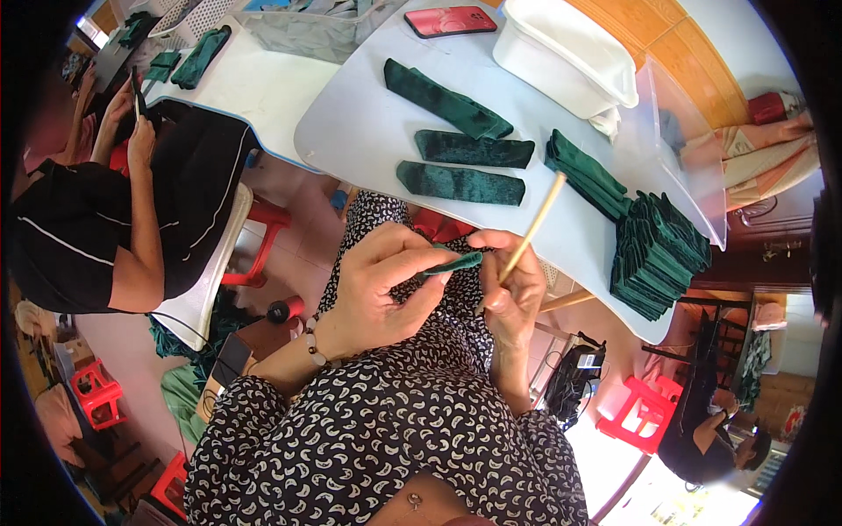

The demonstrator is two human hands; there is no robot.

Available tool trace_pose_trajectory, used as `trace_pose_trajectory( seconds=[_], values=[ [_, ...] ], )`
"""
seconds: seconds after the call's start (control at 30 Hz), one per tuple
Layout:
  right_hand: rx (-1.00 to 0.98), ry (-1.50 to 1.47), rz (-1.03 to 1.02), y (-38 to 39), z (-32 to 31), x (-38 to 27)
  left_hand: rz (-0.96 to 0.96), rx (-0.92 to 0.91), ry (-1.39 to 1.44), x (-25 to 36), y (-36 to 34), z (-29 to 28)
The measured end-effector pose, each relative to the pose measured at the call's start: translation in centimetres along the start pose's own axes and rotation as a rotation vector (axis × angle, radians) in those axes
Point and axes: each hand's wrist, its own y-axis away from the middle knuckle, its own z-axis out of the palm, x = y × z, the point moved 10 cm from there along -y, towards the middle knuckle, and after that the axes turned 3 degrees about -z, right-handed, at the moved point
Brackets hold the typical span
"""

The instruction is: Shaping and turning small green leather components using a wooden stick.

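My left hand (386, 285) pinches a narrow piece of dark green velvet (456, 263) between thumb and fingers, held out level over my lap. Just to its right, my right hand (509, 307) grips a thin pale wooden stick (538, 219) that points up and away toward the table; its index fingertip is close to the end of the velvet piece. Beyond my hands, three velvet strips (460, 184) lie apart on the pale tabletop (351, 131), with a small stack of strips (586, 175) and a thicker pile (658, 259) to their right.
At the back are a red phone (450, 21), a white tub (564, 57), a clear bin (658, 140) and grey trays (298, 35). A co-worker (114, 237) sits at the left holding dark fabric; another person (702, 438) is at lower right. Red stools (636, 412) stand on the floor.
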Motion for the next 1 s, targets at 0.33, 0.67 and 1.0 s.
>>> trace_pose_trajectory(
  seconds=[0.33, 0.67, 1.0],
  values=[
    [0.093, -0.072, -0.018, 0.6, -0.5, 0.5, -0.055, -0.093, 0.115, 0.5, -0.1, 2.0],
    [0.091, -0.238, 0.023, 1.0, -0.7, 1.3, -0.008, -0.017, 0.011, 0.0, 0.4, 2.4],
    [0.207, -0.229, -0.070, 1.4, -2.1, 1.6, 0.048, -0.040, -0.019, 0.7, 0.4, 2.9]
  ],
)
